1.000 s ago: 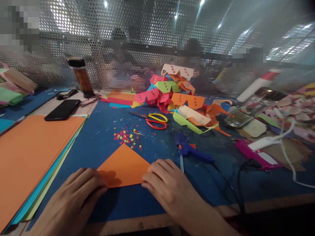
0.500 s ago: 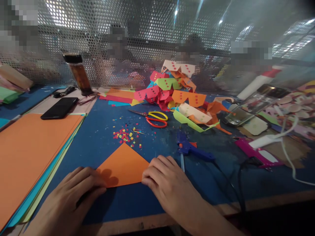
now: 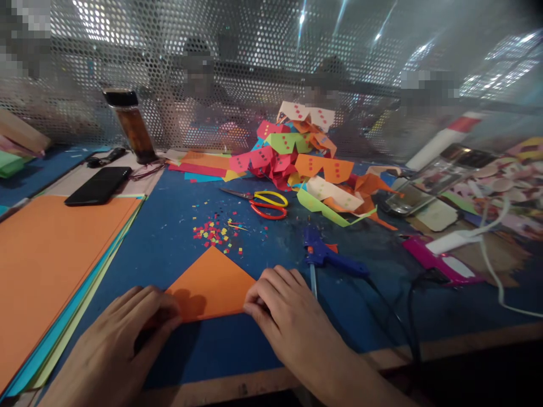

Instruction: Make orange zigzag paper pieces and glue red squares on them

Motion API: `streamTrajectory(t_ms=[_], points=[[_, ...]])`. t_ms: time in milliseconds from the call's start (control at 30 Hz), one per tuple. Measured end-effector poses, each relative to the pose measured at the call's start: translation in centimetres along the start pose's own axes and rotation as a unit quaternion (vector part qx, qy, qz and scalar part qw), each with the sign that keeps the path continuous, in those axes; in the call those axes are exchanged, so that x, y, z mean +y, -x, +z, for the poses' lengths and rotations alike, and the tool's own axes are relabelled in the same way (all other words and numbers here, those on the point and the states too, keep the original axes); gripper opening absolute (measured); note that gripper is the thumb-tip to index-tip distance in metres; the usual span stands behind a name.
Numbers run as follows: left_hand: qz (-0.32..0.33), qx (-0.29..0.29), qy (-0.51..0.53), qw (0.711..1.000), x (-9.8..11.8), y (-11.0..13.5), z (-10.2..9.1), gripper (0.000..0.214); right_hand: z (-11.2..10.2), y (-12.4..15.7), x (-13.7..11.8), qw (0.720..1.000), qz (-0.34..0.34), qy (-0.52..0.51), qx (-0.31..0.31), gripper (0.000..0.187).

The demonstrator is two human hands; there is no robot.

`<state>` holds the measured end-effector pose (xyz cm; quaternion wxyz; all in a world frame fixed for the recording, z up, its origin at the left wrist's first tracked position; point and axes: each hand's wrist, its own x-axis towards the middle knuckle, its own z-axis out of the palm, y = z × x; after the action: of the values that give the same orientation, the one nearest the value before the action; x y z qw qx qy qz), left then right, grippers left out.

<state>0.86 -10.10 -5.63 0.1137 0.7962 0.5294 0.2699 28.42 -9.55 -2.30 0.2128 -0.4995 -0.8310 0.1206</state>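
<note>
An orange sheet of paper [image 3: 214, 285], folded into a triangle, lies on the blue tabletop with its point facing away from me. My left hand [image 3: 131, 328] pinches its left corner between thumb and fingers. At the opposite corner, my right hand [image 3: 282, 308] is closed in the same way, fingertips on the paper. Both corners are hidden under my fingers. Beyond the triangle's tip are small coloured paper bits [image 3: 214, 233] and scissors [image 3: 269, 204] with one yellow and one red handle. A blue glue gun [image 3: 331, 257] rests to the right of my right hand.
Stacked coloured paper [image 3: 55, 254] lies at left, below a black phone [image 3: 99, 185] and a bottle of brown liquid [image 3: 133, 127]. Cut paper glasses [image 3: 297, 152] pile up at the back. Right of them are a clear container [image 3: 436, 178], a pink device [image 3: 443, 263] and cables.
Both hands stay at the corners of the orange triangle, with only tiny finger movements. The whole view has shifted slightly.
</note>
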Motion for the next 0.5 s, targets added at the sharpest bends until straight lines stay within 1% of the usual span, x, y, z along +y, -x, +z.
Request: streamTrajectory(t_ms=[100,233,500], points=[[-0.009,-0.038,-0.023,0.999,-0.13,0.06,0.04,0.025,0.06,-0.1,0.06,1.0,0.004,0.001,0.003,0.02],[-0.015,-0.056,-0.042,0.997,-0.03,0.26,-0.06,0.027,0.13,-0.02,0.09,1.0,0.011,0.011,0.009,0.021],[-0.013,-0.049,-0.064,0.997,-0.37,0.32,-0.38,0.027,0.09,0.13,0.06,0.999,0.008,0.041,0.019,0.019]])
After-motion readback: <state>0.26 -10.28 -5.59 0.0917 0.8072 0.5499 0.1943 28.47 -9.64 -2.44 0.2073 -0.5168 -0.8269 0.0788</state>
